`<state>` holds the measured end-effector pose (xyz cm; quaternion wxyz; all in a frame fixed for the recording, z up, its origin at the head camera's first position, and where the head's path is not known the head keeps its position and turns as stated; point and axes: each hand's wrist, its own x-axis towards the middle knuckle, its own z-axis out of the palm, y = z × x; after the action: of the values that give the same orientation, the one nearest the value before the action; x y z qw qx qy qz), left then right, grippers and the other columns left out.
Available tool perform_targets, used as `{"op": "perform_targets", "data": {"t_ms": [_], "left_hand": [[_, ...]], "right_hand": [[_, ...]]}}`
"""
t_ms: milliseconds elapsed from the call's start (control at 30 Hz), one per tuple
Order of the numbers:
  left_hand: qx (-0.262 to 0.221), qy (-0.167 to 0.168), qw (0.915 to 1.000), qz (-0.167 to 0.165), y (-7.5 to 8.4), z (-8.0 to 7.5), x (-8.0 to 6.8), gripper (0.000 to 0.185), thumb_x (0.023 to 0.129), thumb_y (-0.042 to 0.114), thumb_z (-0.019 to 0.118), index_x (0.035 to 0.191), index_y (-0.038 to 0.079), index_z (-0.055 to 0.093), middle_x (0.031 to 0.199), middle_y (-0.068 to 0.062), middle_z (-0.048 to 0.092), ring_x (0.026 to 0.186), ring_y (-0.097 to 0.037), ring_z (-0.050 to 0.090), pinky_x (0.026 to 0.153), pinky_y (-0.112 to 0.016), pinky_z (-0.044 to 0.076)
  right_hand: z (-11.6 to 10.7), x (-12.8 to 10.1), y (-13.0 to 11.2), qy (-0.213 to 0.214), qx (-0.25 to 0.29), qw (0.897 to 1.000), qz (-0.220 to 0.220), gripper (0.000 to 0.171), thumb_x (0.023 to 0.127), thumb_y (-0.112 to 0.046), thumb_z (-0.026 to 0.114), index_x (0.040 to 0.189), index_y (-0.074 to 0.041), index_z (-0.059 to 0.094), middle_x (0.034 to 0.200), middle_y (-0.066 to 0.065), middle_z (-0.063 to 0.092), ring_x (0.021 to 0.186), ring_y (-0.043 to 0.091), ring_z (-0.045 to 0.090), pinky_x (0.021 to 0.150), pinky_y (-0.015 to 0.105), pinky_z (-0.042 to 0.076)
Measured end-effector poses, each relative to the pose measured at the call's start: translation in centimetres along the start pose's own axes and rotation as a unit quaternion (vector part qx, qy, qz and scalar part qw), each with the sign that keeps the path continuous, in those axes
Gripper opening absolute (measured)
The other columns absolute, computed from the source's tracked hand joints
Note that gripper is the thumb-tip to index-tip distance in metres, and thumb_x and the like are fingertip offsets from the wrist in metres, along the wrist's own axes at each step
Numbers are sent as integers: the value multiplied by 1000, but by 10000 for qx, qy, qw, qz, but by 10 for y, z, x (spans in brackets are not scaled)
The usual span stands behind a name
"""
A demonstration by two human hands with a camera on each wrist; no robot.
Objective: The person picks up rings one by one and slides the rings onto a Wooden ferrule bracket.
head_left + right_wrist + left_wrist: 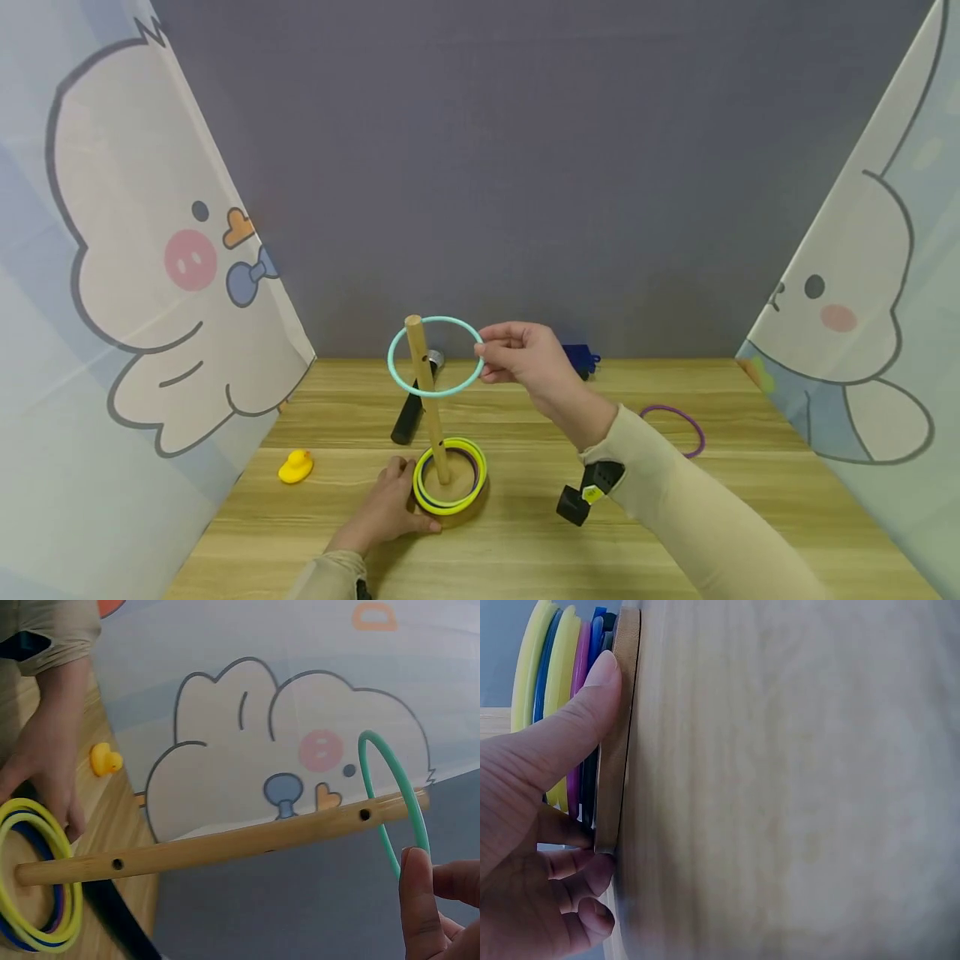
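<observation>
A wooden post (432,421) rises, slightly tilted in the head view, from a round wooden base (609,802). Several stacked rings in yellow, blue and purple lie around its foot, a yellow ring (483,483) on top. My left hand (384,510) grips the base's edge, its thumb on the near side and fingers at the far side. Up at the post's top, my right hand (531,360) pinches a teal ring (454,392) between thumb and fingers. In the right wrist view this ring encircles the post just below its tip.
Behind the post lies a black-handled tool (407,419) with a silvery end. A yellow rubber duck (296,468) sits at the left. To the right are a purple ring (699,432) and a dark blue item (579,357) by the grey back wall (525,167). Printed cloth closes both sides.
</observation>
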<state>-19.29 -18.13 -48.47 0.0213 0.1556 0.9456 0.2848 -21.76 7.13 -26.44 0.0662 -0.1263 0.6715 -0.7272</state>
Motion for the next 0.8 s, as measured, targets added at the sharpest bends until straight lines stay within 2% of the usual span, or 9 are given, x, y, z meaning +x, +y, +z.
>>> {"op": "perform_targets", "data": {"t_ms": [267,467,667,800], "left_hand": [[-17,115,9999,48,1,2,0,118,56,51,91,139,-15,40,121,-18,43,113,-37,45,95,-53,43],[-30,54,10000,41,0,1,1,118,58,53,90,139,-17,39,123,-20,42,115,-38,45,97,-53,42],[-62,29,9999,99,-1,1,0,116,58,53,89,140,-13,41,120,-16,43,110,-33,46,94,-52,44],[-93,-8,9999,104,-1,1,0,116,58,54,88,142,-11,41,121,-17,42,111,-34,45,94,-54,43]], "right_hand": [[-6,0,43,17,-185,9992,357,25,93,3,60,117,9,60,87,11,67,61,14,63,64,30,57],[-10,-1,79,-38,-187,9981,585,27,93,4,58,118,11,59,88,11,66,62,14,63,63,28,57],[-12,-5,117,-93,-372,9956,850,26,93,3,58,118,10,59,86,11,66,61,13,63,66,32,58],[-11,-9,138,-58,-430,9941,995,25,93,2,60,116,11,59,89,17,65,60,13,62,64,32,57]]}}
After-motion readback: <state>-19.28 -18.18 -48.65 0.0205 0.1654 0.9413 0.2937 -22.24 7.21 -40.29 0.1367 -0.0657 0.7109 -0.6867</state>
